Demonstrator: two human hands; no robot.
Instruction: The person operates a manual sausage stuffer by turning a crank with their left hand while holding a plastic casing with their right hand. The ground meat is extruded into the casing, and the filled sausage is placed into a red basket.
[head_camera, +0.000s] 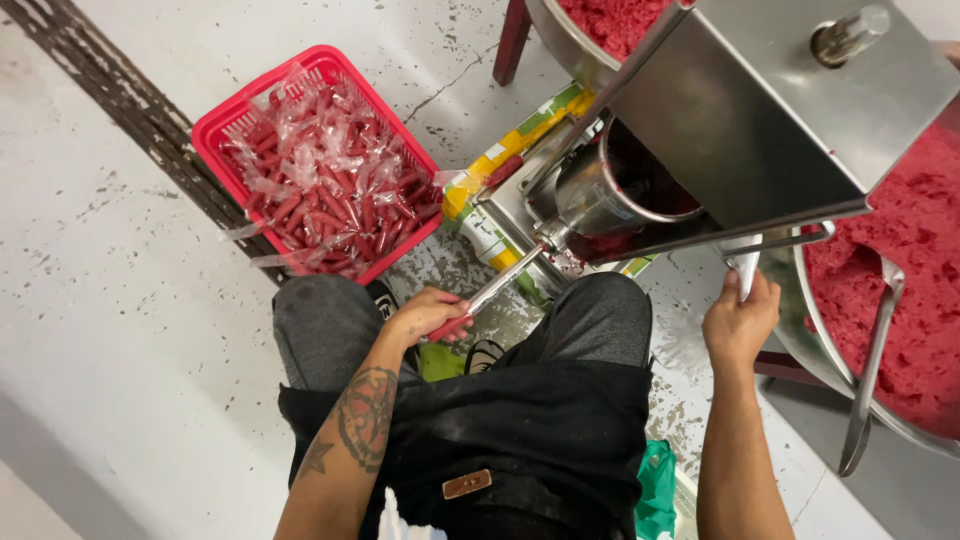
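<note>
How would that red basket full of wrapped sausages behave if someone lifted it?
The red basket is heaped with wrapped sausages, so it is probably heavy for its size. Its slotted plastic walls might flex under that load. The loose clear wrappers look slick, so pieces near the rim could slide off if it tilts.

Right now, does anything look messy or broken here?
Yes. Red smears and drips stain the metal base below the stuffer cylinder, near where the left hand holds the filling tube. The floor is cracked and speckled by the red basket. The right hand grips the crank handle.
</note>
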